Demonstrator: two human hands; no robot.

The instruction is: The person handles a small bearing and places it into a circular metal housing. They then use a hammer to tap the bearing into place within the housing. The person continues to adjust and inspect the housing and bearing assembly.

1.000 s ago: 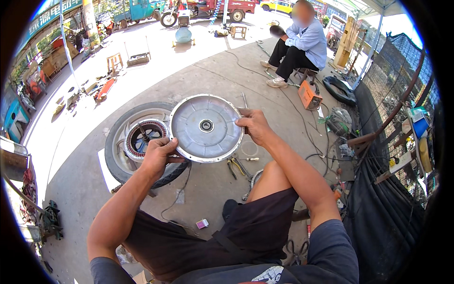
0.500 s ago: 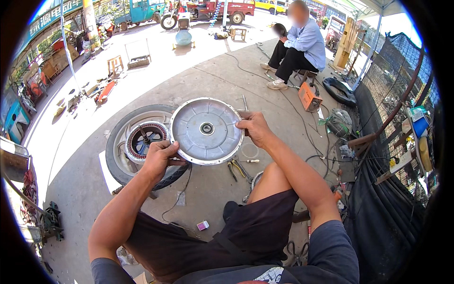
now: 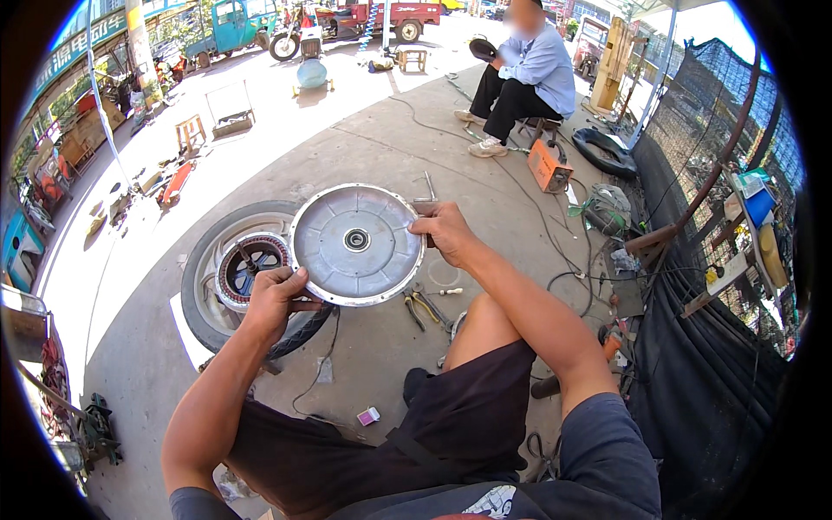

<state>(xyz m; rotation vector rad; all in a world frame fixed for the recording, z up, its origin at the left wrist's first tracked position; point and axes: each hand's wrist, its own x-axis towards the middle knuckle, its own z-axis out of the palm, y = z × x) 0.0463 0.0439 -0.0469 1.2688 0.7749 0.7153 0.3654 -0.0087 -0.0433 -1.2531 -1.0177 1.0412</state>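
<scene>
Between my two hands is a round metal hub motor cover [image 3: 338,269], its ribbed inner face turned up and a bearing [image 3: 356,240] at its centre. My left hand [image 3: 276,299] grips the lower left rim, thumb on top. The right rim is pinched by my right hand [image 3: 444,232]. Below and to the left, a wheel with a tyre [image 3: 198,302] lies on the ground, partly covered by the cover and my left hand. In its hub sits a stator [image 3: 227,270] with copper-coloured windings and an axle [image 3: 245,256] sticking up.
Pliers [image 3: 425,305] and a small white-handled tool [image 3: 451,292] lie on the ground near my knee. A small pink-and-white box [image 3: 368,416] is between my legs. Ahead, a person [image 3: 529,82] sits on a stool beside an orange machine [image 3: 549,166]. Cables [image 3: 529,191] cross the floor.
The whole scene has shifted slightly left and up in the view as my head turned. Both hands keep hold of the cover, which stays at about the same height beside the wheel.
</scene>
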